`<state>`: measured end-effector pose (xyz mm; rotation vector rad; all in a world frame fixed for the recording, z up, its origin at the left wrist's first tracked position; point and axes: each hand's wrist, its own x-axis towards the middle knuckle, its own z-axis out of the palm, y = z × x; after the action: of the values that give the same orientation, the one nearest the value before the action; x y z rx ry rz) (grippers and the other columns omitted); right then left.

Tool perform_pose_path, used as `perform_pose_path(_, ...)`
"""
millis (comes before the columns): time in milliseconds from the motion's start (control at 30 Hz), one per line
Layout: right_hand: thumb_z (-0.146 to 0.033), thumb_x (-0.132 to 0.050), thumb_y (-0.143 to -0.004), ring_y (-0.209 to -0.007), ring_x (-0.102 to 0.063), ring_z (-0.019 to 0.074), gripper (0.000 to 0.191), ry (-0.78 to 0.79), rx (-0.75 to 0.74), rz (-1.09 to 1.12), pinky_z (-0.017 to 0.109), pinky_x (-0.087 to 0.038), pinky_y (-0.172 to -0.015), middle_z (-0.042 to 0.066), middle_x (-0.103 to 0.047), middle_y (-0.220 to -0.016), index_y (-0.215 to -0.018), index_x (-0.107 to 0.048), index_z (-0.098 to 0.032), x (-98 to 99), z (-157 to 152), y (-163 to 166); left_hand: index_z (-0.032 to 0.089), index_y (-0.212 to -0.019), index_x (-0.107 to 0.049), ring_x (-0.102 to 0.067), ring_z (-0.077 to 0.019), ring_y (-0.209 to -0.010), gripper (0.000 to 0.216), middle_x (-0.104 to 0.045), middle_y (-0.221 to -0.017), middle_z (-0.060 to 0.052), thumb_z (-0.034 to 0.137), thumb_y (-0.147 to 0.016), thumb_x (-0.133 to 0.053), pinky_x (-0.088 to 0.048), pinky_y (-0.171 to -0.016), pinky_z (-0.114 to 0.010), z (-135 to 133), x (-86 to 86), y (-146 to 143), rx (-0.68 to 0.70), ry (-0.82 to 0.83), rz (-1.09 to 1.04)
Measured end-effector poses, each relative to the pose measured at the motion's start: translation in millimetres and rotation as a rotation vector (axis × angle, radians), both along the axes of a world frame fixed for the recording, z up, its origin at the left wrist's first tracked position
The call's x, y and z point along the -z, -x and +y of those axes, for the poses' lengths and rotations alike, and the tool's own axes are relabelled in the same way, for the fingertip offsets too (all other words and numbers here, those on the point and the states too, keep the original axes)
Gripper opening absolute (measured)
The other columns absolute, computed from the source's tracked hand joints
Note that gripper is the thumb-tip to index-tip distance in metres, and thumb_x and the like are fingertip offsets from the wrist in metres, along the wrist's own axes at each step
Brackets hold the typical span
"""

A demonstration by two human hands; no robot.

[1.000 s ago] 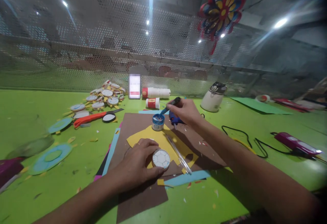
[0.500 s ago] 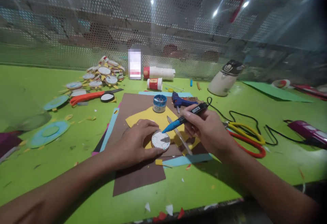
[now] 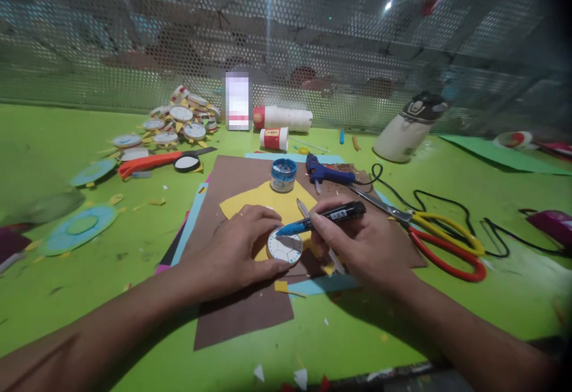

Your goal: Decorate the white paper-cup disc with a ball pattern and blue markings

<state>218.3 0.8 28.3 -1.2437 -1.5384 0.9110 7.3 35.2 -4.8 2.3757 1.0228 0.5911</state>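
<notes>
Between the thumb and fingers of my left hand [image 3: 239, 243] is a small white paper disc [image 3: 286, 251], with blue dots around its edge and dark lines across its face. My right hand [image 3: 357, 240] grips a blue-tipped marker [image 3: 328, 218] with a black rear end. The marker's tip is over the disc's upper left part; whether it touches I cannot tell. Beneath lie a yellow paper sheet [image 3: 236, 202] and brown paper [image 3: 243, 320]. A pencil-like stick [image 3: 302, 207] lies partly hidden under my right hand.
Behind the disc stands a blue-rimmed jar [image 3: 283, 176], beside a blue glue gun [image 3: 330, 173]. Large scissors [image 3: 440, 249] lie right. A pile of decorated discs [image 3: 181, 115], an orange cutter [image 3: 154, 162], paper cups [image 3: 274, 139] and a beige jug [image 3: 404, 130] stand further off.
The marker has moved left across the disc and tilted flatter, with my right hand lower. My left hand keeps its hold on the disc. The camera view has shifted slightly, showing more of the scissors.
</notes>
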Motion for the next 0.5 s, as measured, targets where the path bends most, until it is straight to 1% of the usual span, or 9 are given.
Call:
perform_pose_path(200, -0.036, -0.066, -0.085, -0.051, -0.058, 0.0125, 0.018, -0.027, 0.000, -0.029, 0.024, -0.048, -0.050, -0.002, -0.063, -0.059, -0.088, -0.063, -0.018, 5.0, 1.8, 1.2, 0.019, -0.119, -0.064, -0.052, -0.0303, -0.120, 0.045, -0.056, -0.129, -0.011, 0.039, -0.080, -0.073, -0.046, -0.101, -0.049, 0.2, -1.8, -0.2, 0.005, 0.010, 0.000)
perform_pose_path(400, -0.032, -0.063, -0.087, -0.050, -0.055, 0.0103, 0.013, -0.085, -0.023, -0.070, 0.022, -0.044, -0.048, -0.004, -0.059, -0.057, -0.085, -0.063, -0.019, 6.6, 2.6, 1.5, 0.019, -0.118, -0.064, -0.052, -0.0313, -0.120, 0.046, -0.057, -0.129, -0.011, 0.040, -0.079, -0.074, -0.045, -0.101, -0.050, 0.9, 0.2, -1.1, -0.009, 0.006, -0.001)
perform_pose_path(500, -0.030, -0.064, -0.086, -0.051, -0.056, 0.0104, 0.012, -0.112, -0.012, -0.085, 0.022, -0.046, -0.050, -0.004, -0.060, -0.060, -0.085, -0.063, -0.018, 6.4, 3.2, 2.0, 0.019, -0.119, -0.064, -0.051, -0.0311, -0.120, 0.046, -0.057, -0.129, -0.011, 0.040, -0.079, -0.073, -0.046, -0.100, -0.049, 0.9, 1.2, -1.0, 0.002, -0.002, -0.003)
